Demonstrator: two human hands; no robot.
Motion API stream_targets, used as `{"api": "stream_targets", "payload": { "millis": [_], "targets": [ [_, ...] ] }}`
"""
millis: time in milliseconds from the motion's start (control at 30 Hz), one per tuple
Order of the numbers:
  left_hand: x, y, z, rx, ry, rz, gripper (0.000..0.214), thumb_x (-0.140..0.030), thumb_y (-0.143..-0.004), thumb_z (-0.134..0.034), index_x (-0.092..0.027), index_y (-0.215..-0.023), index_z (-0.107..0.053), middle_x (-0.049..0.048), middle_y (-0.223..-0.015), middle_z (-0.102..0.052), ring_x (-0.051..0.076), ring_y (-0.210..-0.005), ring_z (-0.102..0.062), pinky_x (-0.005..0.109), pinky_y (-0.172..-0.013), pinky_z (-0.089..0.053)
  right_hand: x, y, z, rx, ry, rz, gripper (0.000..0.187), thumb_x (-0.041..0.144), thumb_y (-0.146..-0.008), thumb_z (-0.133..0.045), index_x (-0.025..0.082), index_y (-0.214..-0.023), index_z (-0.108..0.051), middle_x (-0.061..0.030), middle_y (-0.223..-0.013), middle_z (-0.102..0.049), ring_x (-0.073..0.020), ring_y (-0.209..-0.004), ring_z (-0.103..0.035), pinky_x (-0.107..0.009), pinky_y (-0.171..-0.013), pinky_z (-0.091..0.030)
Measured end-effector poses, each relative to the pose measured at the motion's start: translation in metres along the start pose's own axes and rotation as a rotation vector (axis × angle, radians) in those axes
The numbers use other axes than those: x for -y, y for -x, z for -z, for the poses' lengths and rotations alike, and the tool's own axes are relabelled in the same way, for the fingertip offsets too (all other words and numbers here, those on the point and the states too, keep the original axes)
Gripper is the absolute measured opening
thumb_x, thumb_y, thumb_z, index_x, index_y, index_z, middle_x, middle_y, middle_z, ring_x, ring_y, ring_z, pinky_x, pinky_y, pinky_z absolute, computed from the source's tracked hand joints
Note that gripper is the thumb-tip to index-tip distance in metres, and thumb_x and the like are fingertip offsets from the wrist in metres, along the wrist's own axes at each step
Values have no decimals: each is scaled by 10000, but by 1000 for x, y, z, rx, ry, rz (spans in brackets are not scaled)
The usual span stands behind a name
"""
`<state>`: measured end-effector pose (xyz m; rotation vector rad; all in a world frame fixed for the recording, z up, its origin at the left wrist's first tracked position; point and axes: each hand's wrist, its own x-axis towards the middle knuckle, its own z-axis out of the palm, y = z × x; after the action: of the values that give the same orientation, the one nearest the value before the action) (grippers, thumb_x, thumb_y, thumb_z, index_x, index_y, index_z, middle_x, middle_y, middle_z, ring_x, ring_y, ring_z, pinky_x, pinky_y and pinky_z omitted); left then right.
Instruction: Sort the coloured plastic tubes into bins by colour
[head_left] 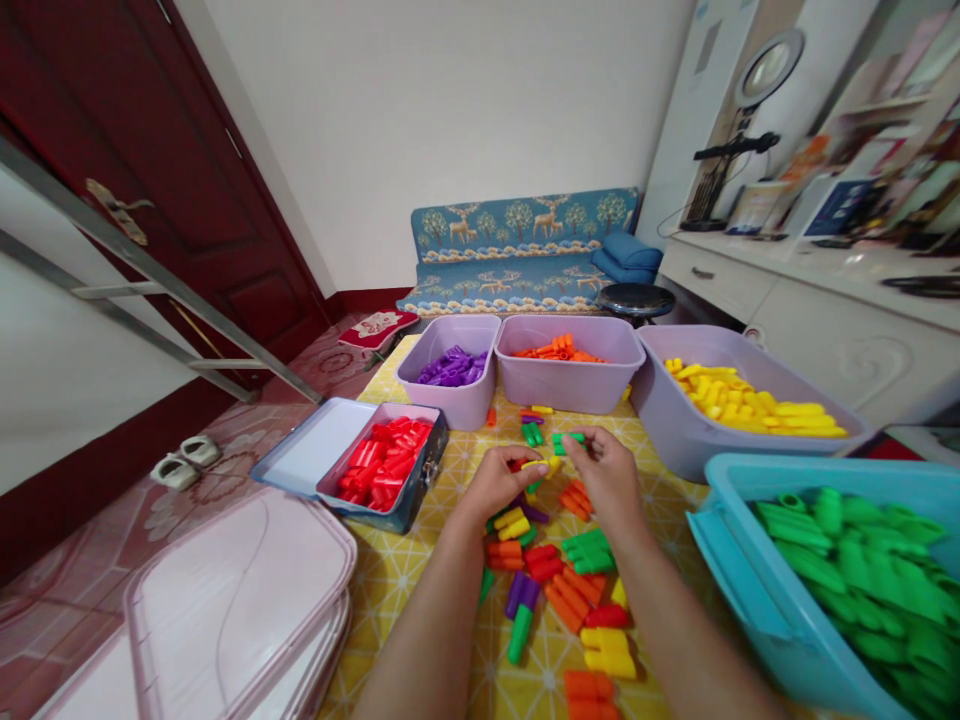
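Note:
My left hand [501,482] and my right hand [606,472] meet over the middle of the yellow tablecloth [420,560]. Both pinch a small yellow plastic piece [541,465] between their fingertips. My right hand's fingers also touch a green piece [568,438]. Below and around my hands lies a loose pile of mixed pieces [559,590] in red, orange, green, yellow and purple.
A box of red pieces [384,462] sits at left with its lid open. Lilac tubs hold purple [450,368], orange [559,350] and yellow pieces [750,400]. A blue bin of green pieces [847,560] is at right. Pink lids [240,600] lie at lower left.

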<state>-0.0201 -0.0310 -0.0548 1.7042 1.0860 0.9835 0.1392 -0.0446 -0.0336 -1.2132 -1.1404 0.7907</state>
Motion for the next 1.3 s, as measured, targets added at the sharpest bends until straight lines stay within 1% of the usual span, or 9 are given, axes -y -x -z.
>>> {"api": "stream_targets", "payload": {
  "millis": [133, 300, 400, 533, 733, 900, 1067, 1167, 1300],
  "targets": [
    [-2, 0, 0, -7, -54, -1, 306, -422, -779, -637, -130, -828, -716, 33, -778, -679, 137, -698, -564, 222, -655, -424, 31, -2, 6, -358, -365, 64, 316, 357, -715, -697, 172, -950, -596, 32, -692, -580, -99, -593, -553, -254, -621, -479],
    [2, -1, 1, 16, -107, -3, 471, -508, -859, -493, -116, -681, -685, -13, -577, -535, 98, -559, -454, 211, -533, -341, 77, -1, 24, -596, -706, 310, 193, 225, -767, -651, 214, -933, -552, 20, -918, -621, -101, -820, -642, -311, -843, -496],
    [4, -2, 1, 23, -112, -2, 493, -509, -871, -468, -115, -663, -679, -12, -575, -533, 98, -558, -457, 214, -529, -340, 89, 1, 37, -626, -773, 309, 70, 312, -872, -525, 245, -889, -529, -17, -1121, -613, -148, -1030, -627, -384, -946, -467],
    [2, -2, 0, 10, -127, -12, 298, -375, -828, -571, -125, -733, -702, 16, -685, -646, 131, -661, -561, 220, -623, -420, 92, 5, 46, -580, -802, 227, 287, 495, -933, -318, 286, -908, -513, -10, -1372, -474, -189, -1180, -554, -443, -971, -452],
    [-1, -2, -2, -99, -223, -83, 187, -285, -809, -593, -153, -846, -720, 65, -861, -697, 180, -828, -627, 281, -787, -478, 85, 6, 29, -561, -703, 148, 291, 468, -908, -367, 256, -1039, -518, -50, -1208, -586, -174, -986, -636, -341, -766, -503],
    [1, -3, 0, -223, -321, -225, 331, -252, -824, -581, -198, -1144, -645, 99, -1269, -558, 225, -1198, -504, 357, -1033, -385, 35, -4, 10, -194, -217, -4, 261, 383, -797, -544, 181, -949, -608, -70, -946, -678, -180, -853, -635, -295, -704, -493],
    [5, -4, 1, -98, -388, -220, 425, -140, -814, -503, -195, -1223, -604, 77, -1321, -554, 206, -1234, -484, 348, -1077, -348, -15, 0, -1, 370, 472, 157, 507, 57, -721, -466, 177, -1200, -581, -86, -1251, -600, -204, -1198, -500, -382, -1032, -366],
    [6, -4, 0, -66, -379, -194, 391, -102, -791, -466, -182, -1115, -671, 65, -1156, -665, 194, -1089, -586, 316, -994, -424, -19, 5, -3, 471, 784, 196, 639, -11, -712, -442, 182, -1318, -509, -82, -1298, -571, -208, -1226, -466, -358, -1045, -339],
    [7, -3, -1, -122, -338, -102, 379, -90, -770, -442, -181, -1029, -704, 40, -967, -729, 170, -901, -655, 282, -865, -490, -9, 6, 0, 462, 930, 177, 428, 94, -748, -560, 201, -1156, -633, -62, -1172, -646, -233, -1105, -538, -331, -964, -389]
  ]
}}
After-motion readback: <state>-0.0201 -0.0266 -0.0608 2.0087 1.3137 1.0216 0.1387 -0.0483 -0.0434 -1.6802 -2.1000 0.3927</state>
